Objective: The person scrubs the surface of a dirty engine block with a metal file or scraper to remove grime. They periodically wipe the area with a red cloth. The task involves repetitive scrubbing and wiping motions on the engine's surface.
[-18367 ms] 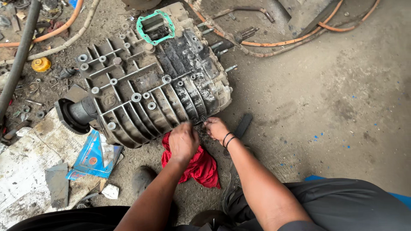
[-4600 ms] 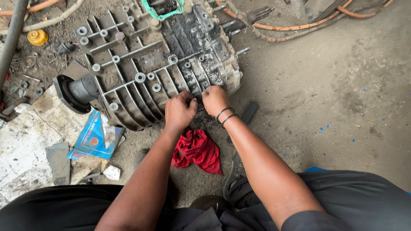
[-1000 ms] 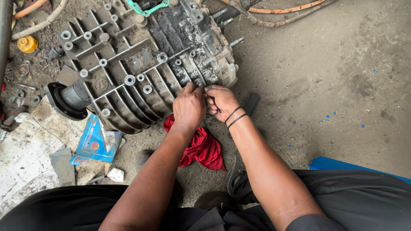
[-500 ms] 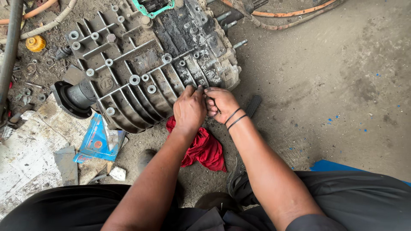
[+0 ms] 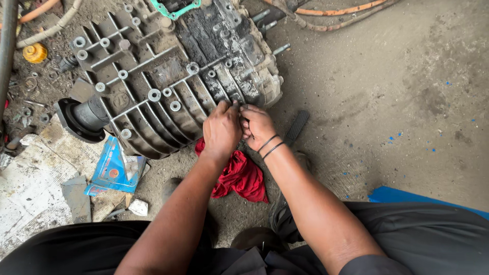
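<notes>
Below, the parts as seen from beside the worker.
Casing: one ribbed grey metal gearbox housing (image 5: 168,76), greasy, studded with round bosses, lying on the dirt floor (image 5: 387,91).
Left hand: the left hand (image 5: 221,130) curls its fingertips against the housing's near edge; what they pinch cannot be told.
Right hand: the right hand (image 5: 257,126), two dark bands at the wrist, fingers bent together beside the left.
Cloth: one crumpled red rag (image 5: 239,175) just below the housing.
Gasket: one green gasket (image 5: 175,7) on the housing's far end.
</notes>
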